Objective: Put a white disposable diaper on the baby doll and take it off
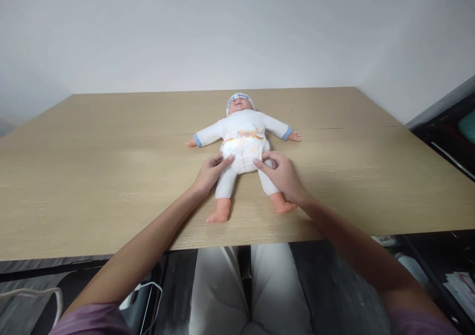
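Observation:
A baby doll point(243, 127) in a white suit and cap lies on its back on the wooden table point(92, 176), head away from me, arms spread. It wears a white diaper point(245, 152) with an orange band. My left hand point(210, 174) pinches the diaper's edge at the doll's hip on the left. My right hand point(280, 171) pinches the diaper's edge at the other hip, over the thigh. The doll's bare feet point(218, 216) point toward me.
The table's front edge runs just below the doll's feet. A white wall stands behind the table. Dark shelving point(452, 137) is at the right, and cables point(55, 295) hang under the table at the left.

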The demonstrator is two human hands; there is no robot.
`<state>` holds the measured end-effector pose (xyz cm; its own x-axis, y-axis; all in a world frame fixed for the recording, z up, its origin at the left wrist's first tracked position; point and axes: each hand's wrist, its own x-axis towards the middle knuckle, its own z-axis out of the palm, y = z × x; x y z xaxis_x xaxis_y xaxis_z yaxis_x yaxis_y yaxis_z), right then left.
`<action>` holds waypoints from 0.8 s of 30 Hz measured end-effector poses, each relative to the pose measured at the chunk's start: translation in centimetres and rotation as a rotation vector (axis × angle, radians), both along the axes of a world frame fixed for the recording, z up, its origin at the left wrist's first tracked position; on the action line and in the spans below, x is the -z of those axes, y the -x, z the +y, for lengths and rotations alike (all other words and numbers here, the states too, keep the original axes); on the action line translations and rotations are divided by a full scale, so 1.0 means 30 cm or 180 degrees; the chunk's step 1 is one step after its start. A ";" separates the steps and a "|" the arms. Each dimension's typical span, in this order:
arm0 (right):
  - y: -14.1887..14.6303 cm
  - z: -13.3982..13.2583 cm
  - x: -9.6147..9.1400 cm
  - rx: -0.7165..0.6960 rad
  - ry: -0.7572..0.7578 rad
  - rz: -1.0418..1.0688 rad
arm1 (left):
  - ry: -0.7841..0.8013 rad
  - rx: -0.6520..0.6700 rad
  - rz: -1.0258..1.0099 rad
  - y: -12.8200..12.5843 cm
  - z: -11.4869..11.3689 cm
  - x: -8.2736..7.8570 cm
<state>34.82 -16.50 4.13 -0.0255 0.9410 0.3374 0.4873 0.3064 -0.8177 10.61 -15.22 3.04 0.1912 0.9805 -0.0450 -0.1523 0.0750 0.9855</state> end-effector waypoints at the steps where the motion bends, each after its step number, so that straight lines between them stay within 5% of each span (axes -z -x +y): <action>1: 0.000 -0.001 0.002 0.0046 -0.0154 -0.0053 | -0.0016 -0.0074 -0.0014 0.000 0.003 0.005; 10: -0.010 0.012 0.011 0.0003 -0.0688 -0.0429 | -0.0200 -0.0486 0.0264 0.012 0.019 0.025; 17: -0.081 0.082 0.047 0.0346 -0.1063 -0.0579 | -0.1410 -0.1179 0.1482 0.042 0.022 0.043; 24: -0.164 0.366 0.112 0.0971 -0.0979 -0.1646 | -0.2305 -0.1384 0.3393 0.160 0.276 0.055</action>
